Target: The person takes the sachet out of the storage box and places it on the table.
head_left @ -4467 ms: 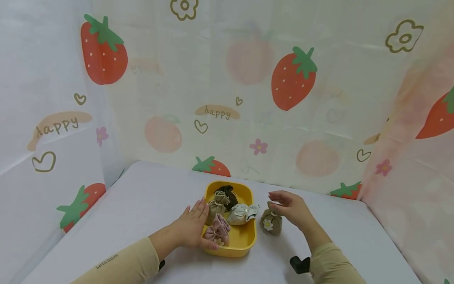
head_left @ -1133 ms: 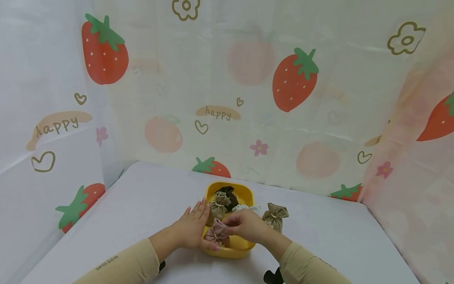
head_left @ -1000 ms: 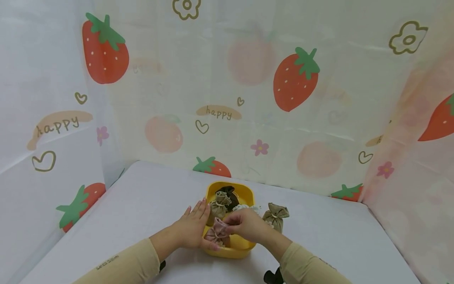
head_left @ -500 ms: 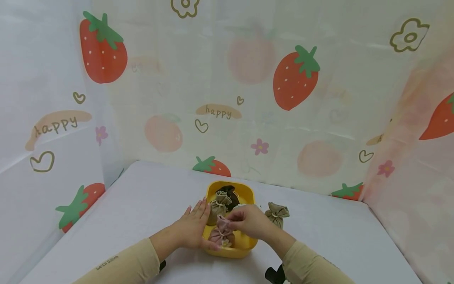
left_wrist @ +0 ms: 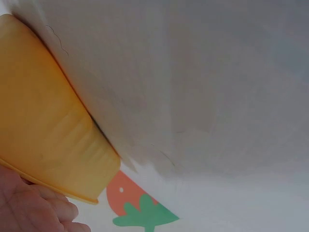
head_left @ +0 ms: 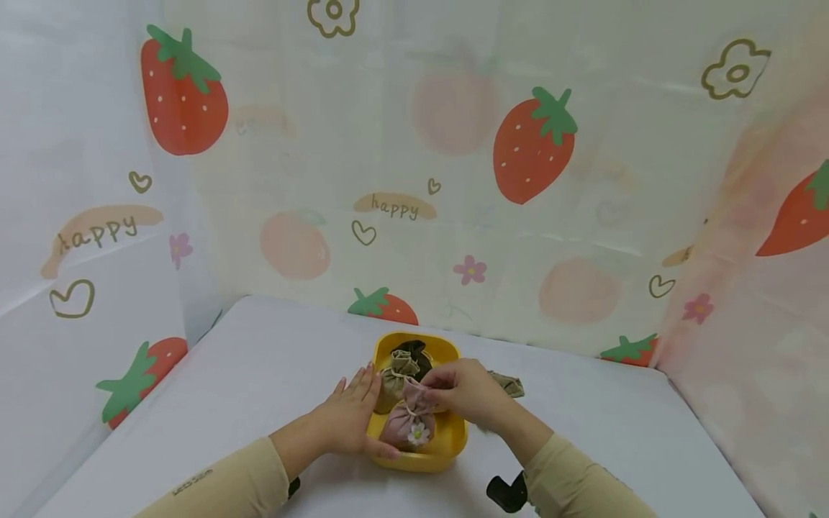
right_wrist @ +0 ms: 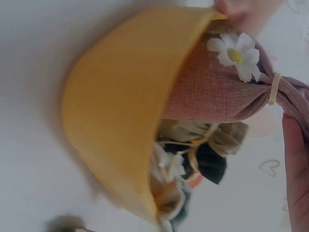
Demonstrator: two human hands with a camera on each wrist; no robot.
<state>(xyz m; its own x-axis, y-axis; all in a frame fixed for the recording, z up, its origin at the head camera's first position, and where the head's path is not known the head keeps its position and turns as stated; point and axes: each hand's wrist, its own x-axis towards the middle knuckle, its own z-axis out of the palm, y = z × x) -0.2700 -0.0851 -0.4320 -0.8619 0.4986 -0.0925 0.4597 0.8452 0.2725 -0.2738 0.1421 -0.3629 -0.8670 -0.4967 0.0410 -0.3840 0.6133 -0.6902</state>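
My right hand (head_left: 471,394) pinches the gathered neck of a pink cloth sachet (head_left: 406,426), tied with cord and trimmed with a white flower. The sachet stands upright, partly above the near end of a yellow plastic box (head_left: 430,462). In the right wrist view the pink sachet (right_wrist: 212,89) rises past the box rim. My left hand (head_left: 343,419) rests along the box's left side, fingers straight and thumb at the front rim. Also in the box are a tan sachet (head_left: 391,390), a dark sachet (head_left: 424,365) and a whitish sachet (right_wrist: 166,166), which my right hand hides in the head view.
Another tan sachet (head_left: 510,383) stands on the white table (head_left: 596,432) just right of the box, mostly behind my right hand. A black object (head_left: 507,493) shows by my right sleeve. Strawberry-printed sheets (head_left: 453,216) enclose the table at the back and sides.
My right hand has left the tan sachet outside the box and taken hold of the pink one, lifting it slightly and turning it more upright, towards the right. My left hand has stayed put.
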